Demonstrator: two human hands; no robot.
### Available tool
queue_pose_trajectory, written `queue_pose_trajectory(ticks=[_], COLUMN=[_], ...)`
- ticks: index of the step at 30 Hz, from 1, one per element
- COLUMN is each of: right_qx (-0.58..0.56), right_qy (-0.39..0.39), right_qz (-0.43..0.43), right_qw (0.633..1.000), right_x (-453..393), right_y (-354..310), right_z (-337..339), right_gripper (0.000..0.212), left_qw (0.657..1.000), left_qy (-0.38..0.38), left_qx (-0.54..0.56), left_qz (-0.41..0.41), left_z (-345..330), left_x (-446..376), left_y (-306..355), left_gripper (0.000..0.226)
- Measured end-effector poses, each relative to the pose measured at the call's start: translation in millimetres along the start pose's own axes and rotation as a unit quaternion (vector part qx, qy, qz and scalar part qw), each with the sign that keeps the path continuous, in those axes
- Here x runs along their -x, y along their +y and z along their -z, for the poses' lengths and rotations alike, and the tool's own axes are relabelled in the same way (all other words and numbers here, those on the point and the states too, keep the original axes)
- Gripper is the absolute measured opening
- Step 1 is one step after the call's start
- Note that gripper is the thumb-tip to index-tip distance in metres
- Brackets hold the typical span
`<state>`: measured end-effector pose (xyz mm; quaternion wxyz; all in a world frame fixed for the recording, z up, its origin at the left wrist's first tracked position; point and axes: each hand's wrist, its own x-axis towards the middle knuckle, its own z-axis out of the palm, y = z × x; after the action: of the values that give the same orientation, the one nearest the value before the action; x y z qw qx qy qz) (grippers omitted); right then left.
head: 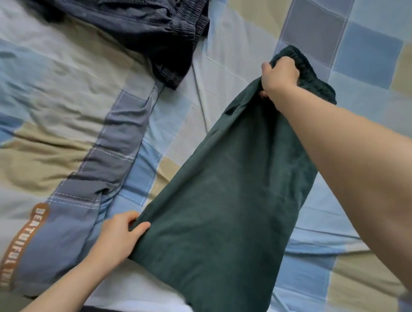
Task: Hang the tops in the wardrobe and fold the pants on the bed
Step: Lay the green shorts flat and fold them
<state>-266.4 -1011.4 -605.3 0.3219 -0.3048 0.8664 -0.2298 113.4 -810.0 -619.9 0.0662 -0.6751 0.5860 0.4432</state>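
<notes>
At about nine o'clock lies a folded quilt (pixel 44 133) with brown lettering, spread over the left of the bed (pixel 372 60). At eleven o'clock a heap of navy pants (pixel 110 2) rests across the quilt's far edge, well apart from both hands.

The left hand (pixel 116 238), at seven o'clock, pinches the near left corner of the green pants (pixel 223 211), thumb on top and fingers curled beneath the cloth. The pants run as a long band from six o'clock up toward one o'clock, their long axis slanting away and to the right, lifted off the checked sheet along most of its length.

The right hand (pixel 279 77), at one o'clock, is closed round the bunched elastic waistband at the far end, arm stretched out across the sheet.

So each hand holds one end of the same axis, the left near the body, the right far out. The next fold, by this reading, turns on bringing the far waistband end back toward the near hand, or laying the band flat first.
</notes>
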Motion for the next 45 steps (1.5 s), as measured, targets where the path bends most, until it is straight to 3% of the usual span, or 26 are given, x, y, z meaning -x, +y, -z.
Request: queue_pose_trajectory(ticks=[3,7,10,12,14,16,19,21,23,25,29,32,35,37,40,42,45], right_qx=[-0.057,-0.176,-0.124,-0.106,-0.175,-0.281,-0.389,-0.426,-0.398,-0.362,-0.36,-0.216,-0.107,-0.22,-0.382,-0.392,-0.429], right_qy=[-0.119,0.023,0.135,0.164,0.109,0.0,-0.145,-0.202,-0.212,-0.172,-0.088,-0.044,0.06,0.049,-0.122,-0.169,-0.193], right_qz=[-0.009,0.012,0.017,-0.052,-0.174,-0.271,-0.314,-0.314,-0.309,-0.3,-0.262,-0.197,-0.166,-0.225,-0.345,-0.329,-0.307], right_qw=[0.991,0.984,0.983,0.979,0.963,0.921,0.854,0.824,0.837,0.866,0.891,0.955,0.978,0.948,0.849,0.842,0.827], right_x=[7.9,41.5,102.1,144.6,182.0,214.8,249.9,263.7,270.7,273.4,275.5,276.6,279.5,286.8,305.0,316.3,326.9], right_y=[1.6,46.1,118.6,168.4,205.6,222.8,225.5,225.8,226.1,230.6,253.0,276.3,295.5,301.4,312.7,320.7,327.5], right_z=[-6.6,9.0,29.3,36.6,32.4,21.5,9.2,9.8,17.8,28.3,71.6,110.0,120.3,112.7,88.5,75.9,67.5], right_gripper=[0.034,0.025,0.023,0.024,0.021,0.019,0.029,0.032,0.033,0.03,0.028,0.015,0.017,0.026,0.031,0.029,0.047], left_qw=[0.999,0.998,0.999,1.0,0.999,0.997,0.992,0.988,0.982,0.974,0.912,0.884,0.907,0.942,0.96,0.964,0.955], left_qy=[0.007,0.017,-0.001,-0.013,-0.037,-0.06,-0.064,-0.068,-0.072,-0.102,-0.249,-0.291,-0.255,-0.18,-0.119,-0.128,-0.156], left_qx=[-0.045,-0.064,-0.036,-0.015,0.005,0.037,0.102,0.133,0.166,0.191,0.309,0.347,0.319,0.264,0.222,0.203,0.229], left_qz=[-0.01,-0.017,-0.01,0.002,0.008,0.015,0.033,0.043,0.062,0.07,0.103,0.114,0.106,0.104,0.123,0.113,0.105], left_z=[-3.9,-5.0,-3.5,-3.0,-3.6,-3.9,-5.3,-7.7,-8.6,-8.6,-20.7,-41.8,-66.1,-79.3,-88.8,-91.4,-88.0], left_x=[-5.9,-12.5,-13.7,-13.2,-14.1,-14.7,-16.3,-14.5,-10.1,-4.1,24.7,51.5,65.8,66.7,64.5,65.8,68.8], left_y=[-3.2,-5.3,-3.6,-3.0,-2.0,0.4,1.3,0.8,-0.1,-1.0,-0.1,-0.2,-3.1,-6.5,-11.0,-11.7,-12.4], left_gripper=[0.021,0.023,0.031,0.036,0.023,0.012,0.023,0.026,0.028,0.022,0.023,0.024,0.022,0.018,0.014,0.018,0.029])
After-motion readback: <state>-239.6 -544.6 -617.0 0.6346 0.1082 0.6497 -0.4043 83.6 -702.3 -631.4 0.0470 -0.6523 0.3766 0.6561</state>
